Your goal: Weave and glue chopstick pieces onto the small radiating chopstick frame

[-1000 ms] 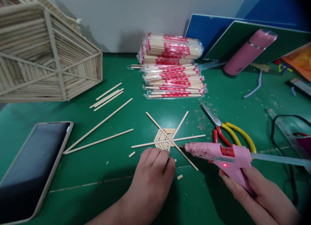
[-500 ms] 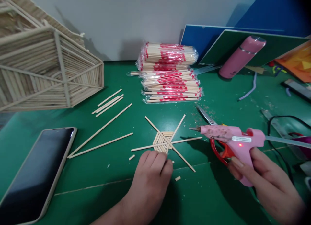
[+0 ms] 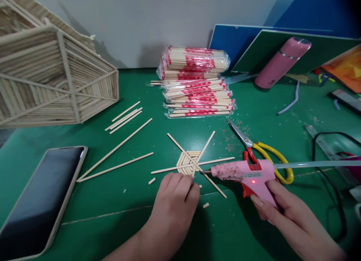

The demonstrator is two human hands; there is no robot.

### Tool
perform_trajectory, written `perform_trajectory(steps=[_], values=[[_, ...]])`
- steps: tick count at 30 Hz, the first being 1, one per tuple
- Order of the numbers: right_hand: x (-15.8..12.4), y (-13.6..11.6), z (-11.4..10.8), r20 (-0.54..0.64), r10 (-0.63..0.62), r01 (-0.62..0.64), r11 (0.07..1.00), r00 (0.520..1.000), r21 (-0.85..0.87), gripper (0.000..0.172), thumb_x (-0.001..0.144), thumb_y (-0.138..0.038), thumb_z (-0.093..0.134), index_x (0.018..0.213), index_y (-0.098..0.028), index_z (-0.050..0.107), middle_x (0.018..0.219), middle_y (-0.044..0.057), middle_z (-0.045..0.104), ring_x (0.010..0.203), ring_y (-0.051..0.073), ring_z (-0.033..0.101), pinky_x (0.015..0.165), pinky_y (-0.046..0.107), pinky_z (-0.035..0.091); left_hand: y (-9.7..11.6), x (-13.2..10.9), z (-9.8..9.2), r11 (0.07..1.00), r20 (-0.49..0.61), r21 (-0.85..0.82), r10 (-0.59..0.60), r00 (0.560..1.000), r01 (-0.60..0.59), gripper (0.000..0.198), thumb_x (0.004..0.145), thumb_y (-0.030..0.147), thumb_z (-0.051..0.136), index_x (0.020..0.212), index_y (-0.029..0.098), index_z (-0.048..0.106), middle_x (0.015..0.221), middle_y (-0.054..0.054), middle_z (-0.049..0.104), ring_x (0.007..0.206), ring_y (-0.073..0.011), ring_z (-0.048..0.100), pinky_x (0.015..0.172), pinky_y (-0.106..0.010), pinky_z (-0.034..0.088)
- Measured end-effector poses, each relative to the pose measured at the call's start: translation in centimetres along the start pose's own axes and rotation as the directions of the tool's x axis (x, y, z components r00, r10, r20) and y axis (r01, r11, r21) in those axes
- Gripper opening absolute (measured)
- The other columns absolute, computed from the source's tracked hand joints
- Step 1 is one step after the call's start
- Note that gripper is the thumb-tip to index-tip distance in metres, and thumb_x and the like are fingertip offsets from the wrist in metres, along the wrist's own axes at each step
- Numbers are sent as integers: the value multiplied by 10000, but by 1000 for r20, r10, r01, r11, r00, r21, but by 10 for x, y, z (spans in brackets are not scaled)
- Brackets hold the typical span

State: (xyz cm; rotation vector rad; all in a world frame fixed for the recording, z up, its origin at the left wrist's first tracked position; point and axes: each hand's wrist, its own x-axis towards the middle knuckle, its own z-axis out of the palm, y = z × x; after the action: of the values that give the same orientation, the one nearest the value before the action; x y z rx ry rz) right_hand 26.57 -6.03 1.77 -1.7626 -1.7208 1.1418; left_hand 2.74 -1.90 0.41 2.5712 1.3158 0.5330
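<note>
My right hand (image 3: pixel 284 212) is wrapped round the handle of a pink hot glue gun (image 3: pixel 242 171), which has a red light lit and a clear glue stick (image 3: pixel 316 164) in its back. Its metal nozzle is close to the crossing of three thin wooden sticks (image 3: pixel 166 168) laid as a star. Between the star's arms, short stick pieces (image 3: pixel 184 159) form part of a hexagon. My left hand (image 3: pixel 176 204) is closed over the star's near end, fingers bent down on the lower end of one wooden stick; the fingertips are hidden.
Scissors (image 3: pixel 262 150) with red and yellow handles lie behind the glue gun. Packs of chopsticks (image 3: pixel 197 90) are stacked at the back. Loose sticks (image 3: pixel 115 150), a phone (image 3: pixel 42 201) and a stick-built model (image 3: pixel 70 80) are to the left. A pink bottle (image 3: pixel 282 64) leans at the right.
My right hand has brought the glue gun left and down, its nozzle now near the star's centre. The scissors behind it show more. My left hand has stayed in place.
</note>
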Motion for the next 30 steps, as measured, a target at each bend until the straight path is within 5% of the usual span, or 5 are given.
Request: perform_trajectory(steps=[7, 23, 26, 30], values=[[-1, -2, 3, -4, -57, 57, 997, 998, -50, 111, 787, -299, 488, 893, -276, 506, 623, -24, 522, 518, 131, 490, 446, 221, 452, -1, -1, 0, 1000, 22, -25, -1, 1000, 1, 235, 841, 151, 354, 743, 140, 566, 762, -53, 542, 704, -173, 448, 644, -335, 388], [-14, 5, -1, -111, 66, -71, 997, 992, -40, 193, 767, -349, 516, 944, -274, 533, 631, -19, 539, 528, 137, 501, 459, 216, 448, -2, -2, 2, 1000, 37, -23, 3, 999, -2, 187, 827, 133, 380, 767, 142, 558, 773, -47, 534, 712, -170, 439, 661, -334, 378], [-10, 2, -5, -195, 148, -138, 988, 970, 63, 125, 764, -365, 524, 820, -253, 530, 576, -25, 525, 509, 127, 500, 453, 199, 443, -3, -2, 2, 1000, 29, -17, 2, 1000, -2, 190, 828, 130, 379, 773, 146, 561, 774, -49, 541, 712, -170, 442, 654, -329, 375], [8, 1, -22, -361, 249, -177, 959, 899, 222, 318, 650, -398, 640, 901, -233, 538, 703, 21, 606, 568, 159, 557, 458, 213, 468, -1, -2, 1, 1000, 0, -29, 5, 1000, -5, 199, 834, 134, 374, 767, 152, 561, 769, -46, 545, 709, -166, 447, 663, -330, 372]])
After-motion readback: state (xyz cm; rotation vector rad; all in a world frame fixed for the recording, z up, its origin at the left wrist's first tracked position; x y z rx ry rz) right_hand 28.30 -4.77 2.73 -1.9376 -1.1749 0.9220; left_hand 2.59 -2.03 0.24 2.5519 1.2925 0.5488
